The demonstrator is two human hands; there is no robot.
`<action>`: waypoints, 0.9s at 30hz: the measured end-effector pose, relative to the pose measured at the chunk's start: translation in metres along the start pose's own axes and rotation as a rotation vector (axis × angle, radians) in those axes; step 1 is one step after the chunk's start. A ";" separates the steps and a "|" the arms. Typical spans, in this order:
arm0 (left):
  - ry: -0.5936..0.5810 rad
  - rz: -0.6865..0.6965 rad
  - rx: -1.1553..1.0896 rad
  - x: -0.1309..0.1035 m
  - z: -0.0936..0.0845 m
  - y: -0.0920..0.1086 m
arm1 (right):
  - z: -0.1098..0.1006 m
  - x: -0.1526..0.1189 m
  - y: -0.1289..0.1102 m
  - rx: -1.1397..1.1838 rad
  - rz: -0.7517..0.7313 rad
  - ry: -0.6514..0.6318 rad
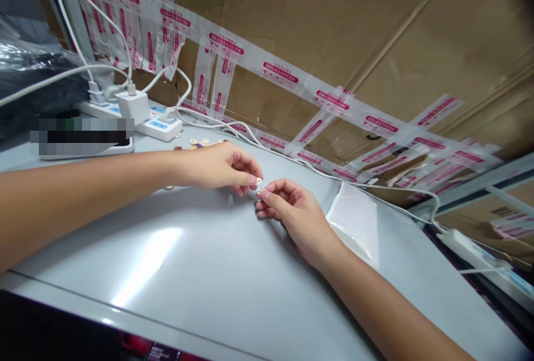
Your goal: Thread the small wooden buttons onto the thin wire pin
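Observation:
My left hand [233,167] is above the table, thumb and fingertips pinched on a small cream-white piece [259,181]. Close in front of it, my right hand [287,199] pinches a second small pale piece [260,192] between thumb and forefinger. The two pieces almost meet; whether they touch or are joined, I cannot tell, and their exact kind is too small to make out. Behind my left wrist lies a loose group of small cream, brown, yellow and purple pieces [204,143], partly hidden by the arm.
A white plastic bag [354,222] lies right of my right hand on the grey table [175,283]. At the back left stand a power strip [161,127] with a white adapter [132,106] and cables. Taped cardboard [267,21] rises behind. Another power strip [484,263] sits at far right.

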State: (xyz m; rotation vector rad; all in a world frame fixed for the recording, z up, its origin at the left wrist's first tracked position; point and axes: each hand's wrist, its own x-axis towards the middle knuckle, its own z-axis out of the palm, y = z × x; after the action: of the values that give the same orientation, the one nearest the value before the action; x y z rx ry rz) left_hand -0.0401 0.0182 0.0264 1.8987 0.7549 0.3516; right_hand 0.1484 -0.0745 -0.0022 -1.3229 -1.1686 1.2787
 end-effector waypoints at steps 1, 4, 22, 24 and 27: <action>0.006 0.012 0.005 0.000 0.000 0.000 | 0.000 0.000 0.000 0.003 0.000 0.001; 0.040 0.053 0.009 0.001 0.002 -0.003 | 0.001 -0.001 -0.001 0.015 0.002 0.004; -0.001 0.043 -0.240 0.006 0.009 -0.015 | 0.000 0.002 0.002 0.033 0.002 0.001; -0.006 0.059 -0.223 0.006 0.009 -0.017 | 0.000 0.002 0.002 0.030 0.005 0.003; -0.010 0.072 -0.200 0.006 0.008 -0.017 | 0.001 0.002 0.001 0.023 0.014 0.010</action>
State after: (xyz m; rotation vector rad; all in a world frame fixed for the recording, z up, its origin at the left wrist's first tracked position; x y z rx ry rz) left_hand -0.0368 0.0209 0.0073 1.7403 0.6220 0.4463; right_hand 0.1473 -0.0723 -0.0038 -1.3212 -1.1360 1.2902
